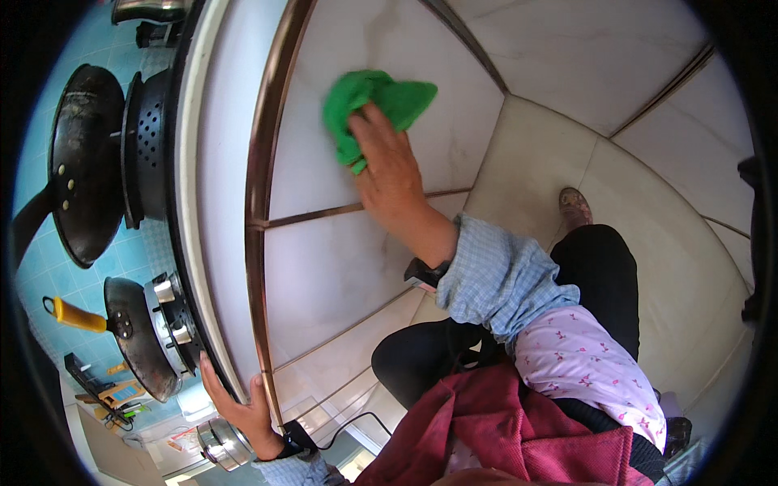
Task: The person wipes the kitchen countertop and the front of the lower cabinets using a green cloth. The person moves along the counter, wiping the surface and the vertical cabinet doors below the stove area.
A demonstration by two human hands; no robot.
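Note:
My right hand [389,164] holds a bunched green cloth [380,100] flat against a white, marbled cabinet door [328,48] with brown metal edging. The cloth is slightly blurred. At the lower left, my left hand [240,404] rests on the edge of the countertop [209,304], its fingers over the rim beside the stove and its thumb near the brown metal trim [258,243]. Nothing shows in that hand.
A black wok [88,164] and a yellow-handled pan [137,340] are on the stove at the left. A stainless steel pot [222,443] is near my left hand. More cabinet doors [608,54] border the tiled floor [656,243]. A black cable [358,419] hangs below.

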